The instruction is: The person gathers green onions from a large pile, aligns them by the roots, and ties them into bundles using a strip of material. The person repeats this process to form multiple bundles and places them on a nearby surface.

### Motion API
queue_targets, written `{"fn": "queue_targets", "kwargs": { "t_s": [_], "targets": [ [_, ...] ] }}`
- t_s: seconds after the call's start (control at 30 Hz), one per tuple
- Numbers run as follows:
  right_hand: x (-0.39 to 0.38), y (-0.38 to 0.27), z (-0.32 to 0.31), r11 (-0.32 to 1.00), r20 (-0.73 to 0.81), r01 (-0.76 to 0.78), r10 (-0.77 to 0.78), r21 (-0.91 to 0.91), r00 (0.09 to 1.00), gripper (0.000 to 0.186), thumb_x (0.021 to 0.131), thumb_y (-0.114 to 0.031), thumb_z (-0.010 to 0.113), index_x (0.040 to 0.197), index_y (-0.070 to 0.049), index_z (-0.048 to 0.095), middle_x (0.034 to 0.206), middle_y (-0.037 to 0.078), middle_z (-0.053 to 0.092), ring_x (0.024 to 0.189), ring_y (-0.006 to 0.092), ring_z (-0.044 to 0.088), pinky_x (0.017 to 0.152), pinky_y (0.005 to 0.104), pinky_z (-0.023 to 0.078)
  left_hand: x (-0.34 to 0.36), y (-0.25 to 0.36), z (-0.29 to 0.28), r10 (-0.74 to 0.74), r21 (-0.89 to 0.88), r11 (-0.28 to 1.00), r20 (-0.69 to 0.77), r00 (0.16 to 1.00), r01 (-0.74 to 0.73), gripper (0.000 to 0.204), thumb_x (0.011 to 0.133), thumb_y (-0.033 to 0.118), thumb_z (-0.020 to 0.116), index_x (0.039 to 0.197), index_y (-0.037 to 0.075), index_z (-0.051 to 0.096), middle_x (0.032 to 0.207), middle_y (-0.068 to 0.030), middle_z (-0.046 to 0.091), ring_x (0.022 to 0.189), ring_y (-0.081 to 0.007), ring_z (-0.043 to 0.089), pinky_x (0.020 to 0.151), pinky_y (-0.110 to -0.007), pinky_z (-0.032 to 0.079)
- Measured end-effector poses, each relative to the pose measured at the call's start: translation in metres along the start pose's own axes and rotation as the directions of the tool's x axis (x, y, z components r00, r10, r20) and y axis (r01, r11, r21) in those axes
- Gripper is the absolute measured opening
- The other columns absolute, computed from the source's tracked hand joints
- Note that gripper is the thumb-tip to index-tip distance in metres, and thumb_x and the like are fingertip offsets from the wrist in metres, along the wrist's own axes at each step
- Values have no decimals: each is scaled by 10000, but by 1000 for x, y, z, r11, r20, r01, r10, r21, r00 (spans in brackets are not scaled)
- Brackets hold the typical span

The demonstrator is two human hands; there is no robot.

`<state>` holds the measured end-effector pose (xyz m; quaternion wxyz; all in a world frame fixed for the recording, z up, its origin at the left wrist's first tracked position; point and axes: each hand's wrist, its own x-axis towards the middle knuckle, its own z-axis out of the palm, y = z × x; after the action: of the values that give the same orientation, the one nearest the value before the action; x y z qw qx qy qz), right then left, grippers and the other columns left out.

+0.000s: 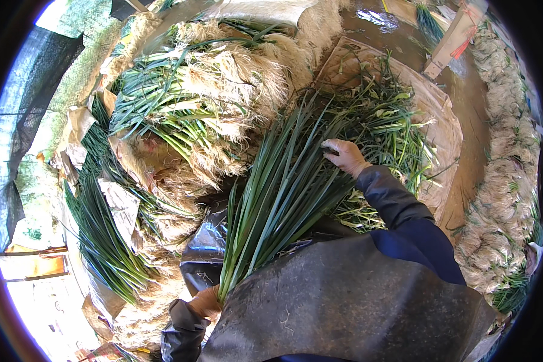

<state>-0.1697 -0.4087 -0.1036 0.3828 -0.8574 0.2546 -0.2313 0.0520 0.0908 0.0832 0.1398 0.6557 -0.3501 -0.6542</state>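
Observation:
A large bunch of green onions (277,187) lies slantwise across my lap, its long dark leaves fanning away from me. My left hand (206,303) is closed around the narrow lower end of the bunch, and the roots are hidden by my hand and apron. On the right side of the fan, my right hand (347,157) rests at the outer leaves. Its fingers are bent together, and whatever they pinch is too small to make out. A dark, soiled apron (344,295) covers my lap.
Left of the bunch rises a heap of green onions (223,90) with pale, bushy roots. Loose leaf trimmings (386,120) are piled on a brown sheet (446,127) ahead to the right. A wooden post (455,39) stands beyond it. Along the right edge runs a row of rooted bundles (495,181).

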Motion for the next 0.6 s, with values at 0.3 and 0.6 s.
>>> {"fn": "queue_targets", "kwargs": {
  "t_s": [0.3,0.6],
  "targets": [
    [1,-6,2,920,90,260,-244,-294,966,315,741,-219,701,1042,-132,671,923,75,638,875,302,624,770,425,513,-1,5,4,-130,-124,984,-24,991,126,352,871,177,735,1195,83,638,1093,-68,706,988,-152,617,841,-308,491],
    [-4,-17,-3,847,103,285,-268,-448,958,209,734,-230,686,890,-100,638,852,66,630,826,275,616,746,415,493,2,2,-3,-86,321,943,-27,996,90,427,849,312,731,1218,129,617,1063,-134,711,973,-268,667,818,-365,513]
  ]
}}
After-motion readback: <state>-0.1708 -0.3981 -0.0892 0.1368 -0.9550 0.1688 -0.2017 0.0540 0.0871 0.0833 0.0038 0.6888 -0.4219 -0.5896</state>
